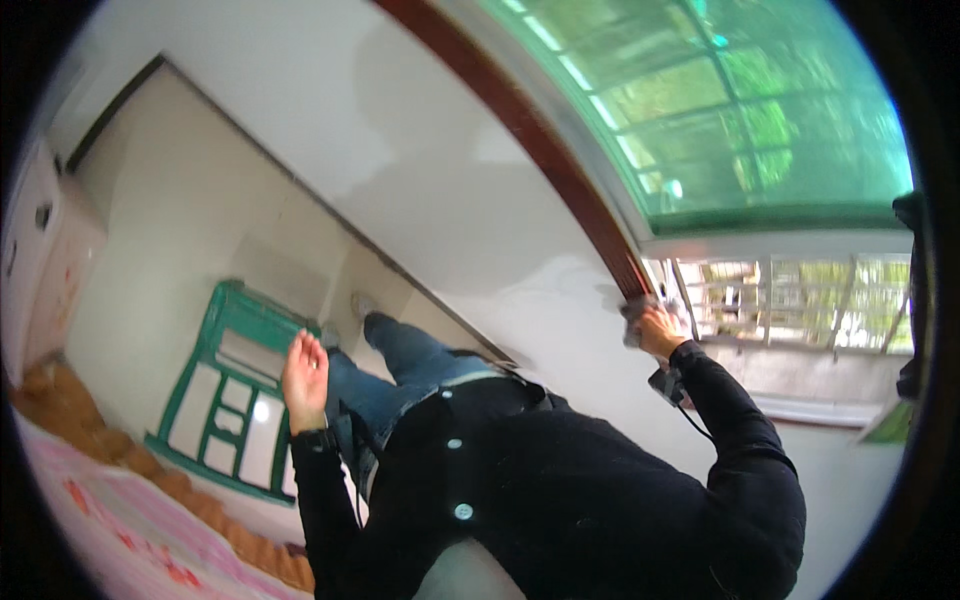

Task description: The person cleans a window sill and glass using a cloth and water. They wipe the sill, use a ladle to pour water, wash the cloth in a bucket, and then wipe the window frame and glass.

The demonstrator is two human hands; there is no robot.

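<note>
My right hand (660, 331) grips a grey cloth (634, 309), pressed to the lower end of the reddish-brown window trim (559, 169). Blur hides the cloth's exact shape. A small dark device with a cable (666, 384) sits by that wrist. Beside the trim, a window with a green-tinted pane (817, 97) shows a grid and foliage through it. My left hand (306, 379) is held out low at my side, palm visible, fingers loosely bent, with nothing in it. A dark band (315, 440) circles the left wrist.
Below my left hand stands a green openwork piece of furniture (225, 386) on the pale floor (187, 202). A bed with pink patterned cover (127, 517) and brown ruffled edge lies lower left, near a pink cabinet (56, 255). A white wall (480, 180) runs beside me; a barred opening (802, 300) is at right.
</note>
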